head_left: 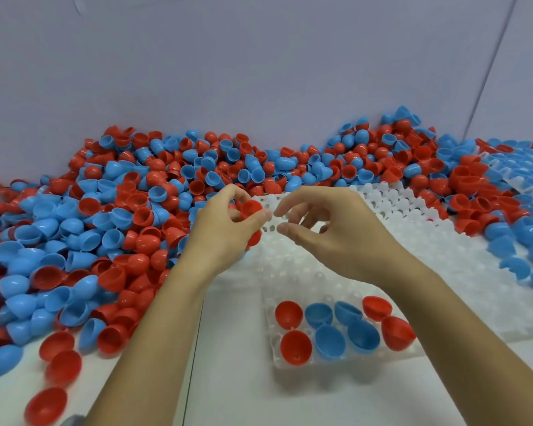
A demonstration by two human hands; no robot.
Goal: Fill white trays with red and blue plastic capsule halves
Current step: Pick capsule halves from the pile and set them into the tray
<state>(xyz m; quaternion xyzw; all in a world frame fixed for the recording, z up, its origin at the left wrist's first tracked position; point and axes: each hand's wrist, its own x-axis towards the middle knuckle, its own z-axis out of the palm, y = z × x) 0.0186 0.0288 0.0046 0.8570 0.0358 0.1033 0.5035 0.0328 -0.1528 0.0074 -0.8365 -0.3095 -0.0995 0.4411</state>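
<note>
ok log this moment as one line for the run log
left hand: holds red capsule halves | right hand: empty, fingers apart | white tray: near two rows filled, rest empty

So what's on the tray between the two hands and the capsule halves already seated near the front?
Only empty tray sockets, in the head view: no capsule halves lie between the left hand, right hand and the seated halves.

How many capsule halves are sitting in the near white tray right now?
8 in the tray: far row red, blue, blue, red; near row red, blue, blue, red. None seem hidden.
</note>
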